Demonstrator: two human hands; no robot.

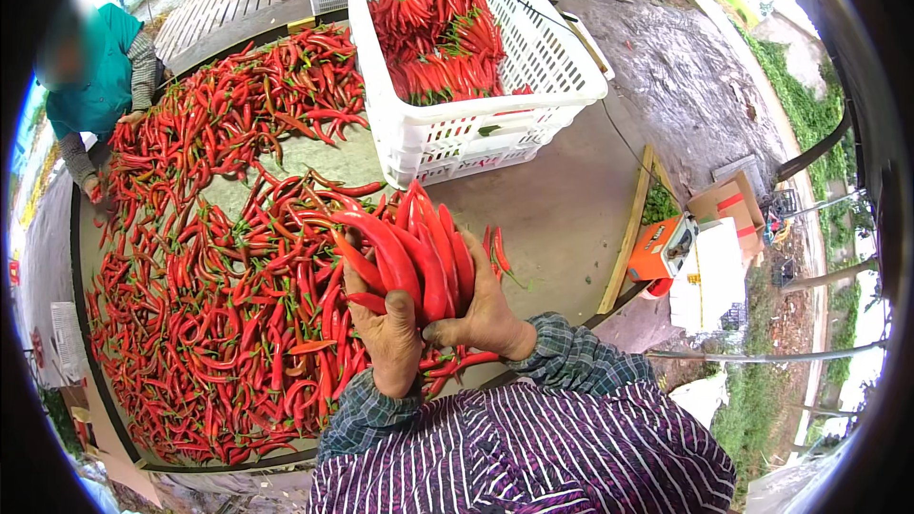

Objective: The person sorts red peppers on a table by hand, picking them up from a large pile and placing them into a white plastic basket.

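A bunch of red chili peppers [421, 257] is clasped between my two hands, in front of my striped top. My left hand [389, 335] closes on the bunch from its left side, the thumb over the peppers. From the right side my right hand [485, 307] presses on the same bunch, its thumb near the lower ends. Loose red chili peppers [214, 328] with green stems spread thickly over the table to the left. Beyond my hands stands a white plastic crate [493, 111], with red chili peppers [450, 75] laid in rows inside.
A co-worker in teal [100, 78] reaches into the peppers at the far left. A wooden strip [625, 243] edges the table's right side. Past it are an orange box [653, 250] and a cardboard box [728, 207]. A thin black cable [528, 7] crosses the crate.
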